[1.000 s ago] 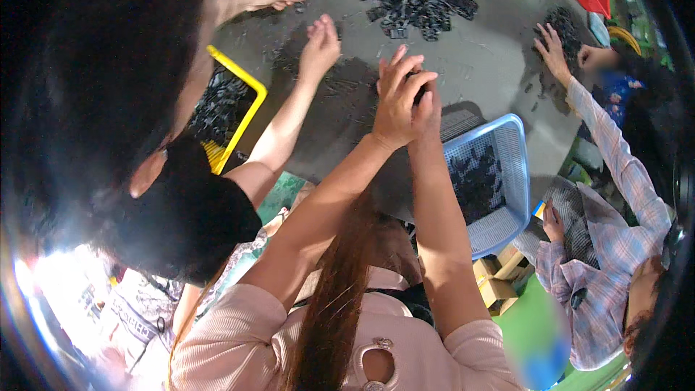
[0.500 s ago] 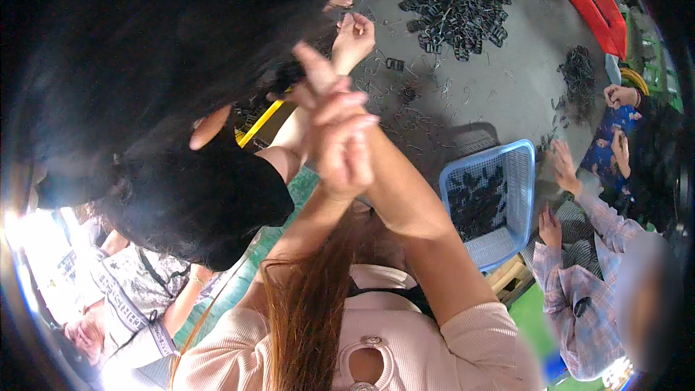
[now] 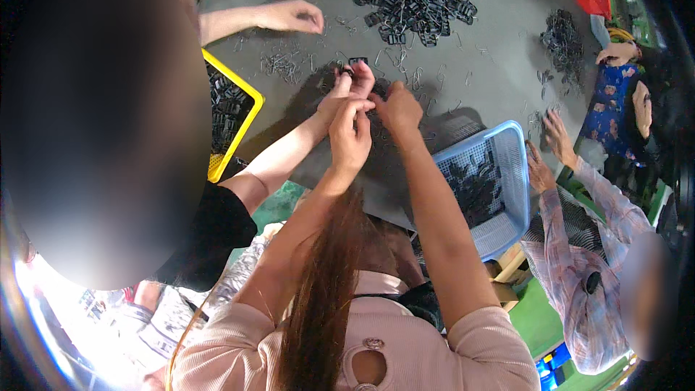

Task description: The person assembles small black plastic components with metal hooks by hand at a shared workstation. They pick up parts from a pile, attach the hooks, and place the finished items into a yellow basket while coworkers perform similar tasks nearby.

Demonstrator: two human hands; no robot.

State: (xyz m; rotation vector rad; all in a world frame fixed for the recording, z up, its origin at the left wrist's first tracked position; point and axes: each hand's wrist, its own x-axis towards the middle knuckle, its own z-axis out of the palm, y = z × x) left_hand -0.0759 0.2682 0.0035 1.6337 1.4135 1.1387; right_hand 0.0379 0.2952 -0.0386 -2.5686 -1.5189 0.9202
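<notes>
My left hand (image 3: 350, 141) is closed over the near side of the table, its fingertips pinched together beside a co-worker's hand (image 3: 352, 87). Opposite it, my right hand (image 3: 400, 112) has curled fingers and a raised thumb. The fingertips of both hands almost meet; whatever lies between them is too small and shadowed to make out. The co-worker's hand holds a small black piece. Just beyond it a black buckle (image 3: 357, 61) lies on the grey table (image 3: 499, 51). Bent wire hooks (image 3: 416, 78) are strewn around.
A blue basket (image 3: 523, 195) of black pieces stands right of my right forearm. At left is a yellow-rimmed bin (image 3: 250, 112) of black parts. A large heap of black buckles (image 3: 416, 0) and a smaller dark pile (image 3: 563, 40) lie farther off. Co-workers' arms reach in from both sides.
My hands were together, blurred and raised in front of me; now they are apart, lower over the table. The co-worker at left has leaned back, uncovering the yellow-rimmed bin.
</notes>
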